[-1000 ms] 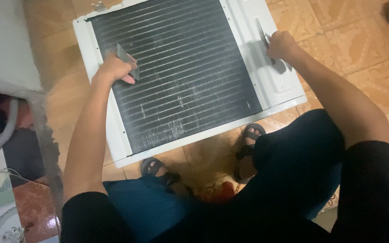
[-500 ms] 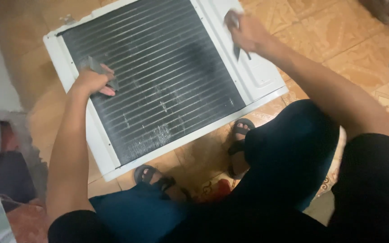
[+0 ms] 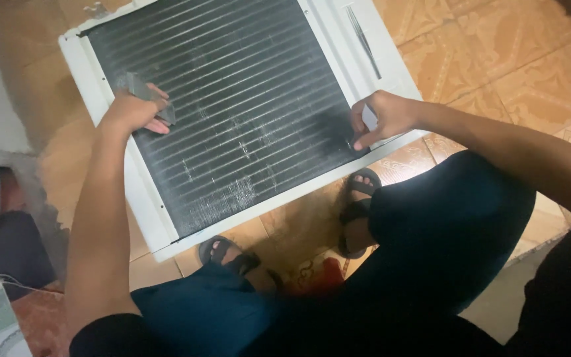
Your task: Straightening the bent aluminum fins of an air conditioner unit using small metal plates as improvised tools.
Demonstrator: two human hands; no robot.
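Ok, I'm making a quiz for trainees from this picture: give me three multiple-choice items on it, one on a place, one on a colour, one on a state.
1. Where does the finned panel lie?
A. on a tiled floor
B. on a workbench
C. on a wall

2. What colour is the frame around the fins?
A. red
B. white
C. green

3. What is the left hand doing?
A. hanging free
B. resting on a knee
C. holding a small grey piece against the fins

Answers: 1 A, patterned tiles show all around it; 2 B, its rim is plainly white; 3 C, the fingers press the piece onto the panel.
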